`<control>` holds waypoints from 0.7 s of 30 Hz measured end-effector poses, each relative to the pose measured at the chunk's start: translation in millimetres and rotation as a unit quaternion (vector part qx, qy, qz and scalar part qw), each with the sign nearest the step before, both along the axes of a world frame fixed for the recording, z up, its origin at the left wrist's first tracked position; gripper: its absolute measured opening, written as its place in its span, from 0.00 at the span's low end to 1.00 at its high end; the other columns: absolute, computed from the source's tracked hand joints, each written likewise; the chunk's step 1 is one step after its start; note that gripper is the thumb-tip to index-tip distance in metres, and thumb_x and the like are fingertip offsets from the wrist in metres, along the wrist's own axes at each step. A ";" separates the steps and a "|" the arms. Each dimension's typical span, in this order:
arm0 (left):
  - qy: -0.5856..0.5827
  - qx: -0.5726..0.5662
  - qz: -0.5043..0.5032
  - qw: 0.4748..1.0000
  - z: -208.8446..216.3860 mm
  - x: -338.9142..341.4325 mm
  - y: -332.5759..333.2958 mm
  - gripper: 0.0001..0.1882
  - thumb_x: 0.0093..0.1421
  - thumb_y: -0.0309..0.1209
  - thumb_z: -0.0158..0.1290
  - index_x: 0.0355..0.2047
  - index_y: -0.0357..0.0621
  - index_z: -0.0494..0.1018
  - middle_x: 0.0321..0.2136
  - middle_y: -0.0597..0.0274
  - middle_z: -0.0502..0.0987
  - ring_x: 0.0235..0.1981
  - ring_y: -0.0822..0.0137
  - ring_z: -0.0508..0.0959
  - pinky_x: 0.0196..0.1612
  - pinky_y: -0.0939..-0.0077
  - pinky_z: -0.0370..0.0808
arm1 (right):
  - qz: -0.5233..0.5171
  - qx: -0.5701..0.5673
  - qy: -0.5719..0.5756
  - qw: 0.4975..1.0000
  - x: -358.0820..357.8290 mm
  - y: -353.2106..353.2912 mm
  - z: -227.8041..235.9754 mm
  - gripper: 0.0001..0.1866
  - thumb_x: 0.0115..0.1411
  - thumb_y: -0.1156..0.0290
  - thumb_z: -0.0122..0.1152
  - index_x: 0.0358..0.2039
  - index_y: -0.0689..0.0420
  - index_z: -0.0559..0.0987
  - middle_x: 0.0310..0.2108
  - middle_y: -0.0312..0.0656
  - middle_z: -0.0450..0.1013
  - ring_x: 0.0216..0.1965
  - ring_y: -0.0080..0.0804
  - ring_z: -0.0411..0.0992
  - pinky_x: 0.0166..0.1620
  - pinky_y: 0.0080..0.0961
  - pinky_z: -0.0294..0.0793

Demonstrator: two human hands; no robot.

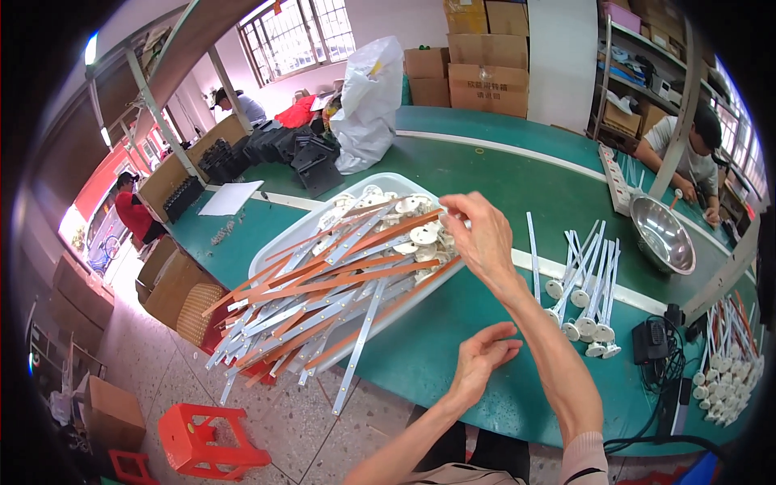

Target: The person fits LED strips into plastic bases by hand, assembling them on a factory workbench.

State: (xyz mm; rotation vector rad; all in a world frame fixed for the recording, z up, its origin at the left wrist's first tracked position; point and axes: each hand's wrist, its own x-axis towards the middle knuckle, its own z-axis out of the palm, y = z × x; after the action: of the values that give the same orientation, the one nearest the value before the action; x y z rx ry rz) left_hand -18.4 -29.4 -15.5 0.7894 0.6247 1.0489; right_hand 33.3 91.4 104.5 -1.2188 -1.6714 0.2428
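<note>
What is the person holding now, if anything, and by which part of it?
The left hand appears to hold nothing. The right hand is at one end of a brown strip, but whether it grips that end cannot be told.

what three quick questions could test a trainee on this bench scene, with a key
1. Multiple choice: which of the person's own hands is closer to the heaped strips in the pale plastic tub?
A) left
B) right
C) both equally close

2. True or false: the shiny metal bowl is to the right of the tub.

3. Fill in the missing word: the bench top is mostly ____ in colour.

Key:
1: B, the right hand is up at the tub's right side.
2: True.
3: green.
</note>
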 end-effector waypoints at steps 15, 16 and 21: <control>0.012 -0.011 -0.019 1.000 5.6 1.0 -2.5 0.19 0.58 0.19 0.43 0.51 0.27 0.65 0.46 0.53 0.71 0.46 0.64 0.75 0.51 0.75 0.72 | 0.017 -0.021 0.031 0.999 -41.6 67.0 18.9 0.10 0.54 0.68 0.58 0.34 0.55 0.82 0.21 0.42 0.76 0.24 0.29 0.73 0.31 0.28 0.71; 0.012 -0.011 -0.021 1.000 5.3 0.5 -2.6 0.19 0.58 0.19 0.43 0.51 0.27 0.65 0.46 0.53 0.71 0.46 0.64 0.75 0.51 0.75 0.72 | 0.030 -0.014 0.116 0.993 -40.4 64.6 24.0 0.09 0.56 0.68 0.58 0.34 0.57 0.82 0.22 0.39 0.77 0.25 0.24 0.73 0.30 0.23 0.71; 0.003 -0.003 -0.012 1.000 0.9 -1.8 -2.2 0.19 0.59 0.20 0.45 0.51 0.30 0.65 0.48 0.51 0.69 0.46 0.61 0.75 0.51 0.74 0.72 | 0.039 0.068 0.238 0.968 -18.2 51.1 42.4 0.09 0.61 0.67 0.56 0.33 0.58 0.81 0.27 0.34 0.77 0.29 0.20 0.74 0.32 0.16 0.72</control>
State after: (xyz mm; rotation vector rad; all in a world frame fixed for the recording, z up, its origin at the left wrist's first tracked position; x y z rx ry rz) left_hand -20.3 -31.6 -14.6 0.7921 0.6218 1.0237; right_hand 15.1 142.5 146.9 -0.9047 -1.2930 0.4261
